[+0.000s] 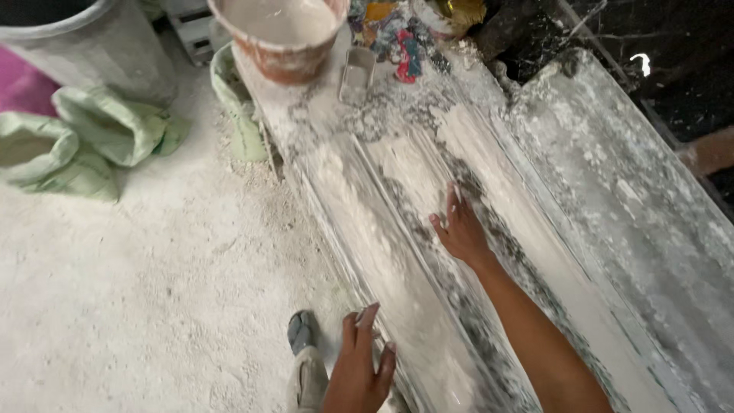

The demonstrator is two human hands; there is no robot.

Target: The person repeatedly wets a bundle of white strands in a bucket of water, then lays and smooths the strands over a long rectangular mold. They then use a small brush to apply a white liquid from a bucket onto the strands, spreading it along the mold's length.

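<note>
A long plaster-coated moulding form (397, 229) runs from the top middle down to the bottom right, streaked white and grey. My right hand (459, 229) lies flat on its middle channel, fingers together and smeared with plaster, holding nothing. My left hand (363, 367) rests open at the form's near left edge, fingers spread upward, holding nothing. A red-brown bucket (283, 34) of white plaster mix stands on the form's far end, with a small metal scoop (356, 73) beside it.
A second plaster-covered form (627, 191) lies alongside on the right. Green sacks (84, 141) and a grey tub (84, 42) sit on the dusty white floor at left. My foot in a grey sandal (302, 333) stands by the form. Coloured rags (397, 34) lie at the top.
</note>
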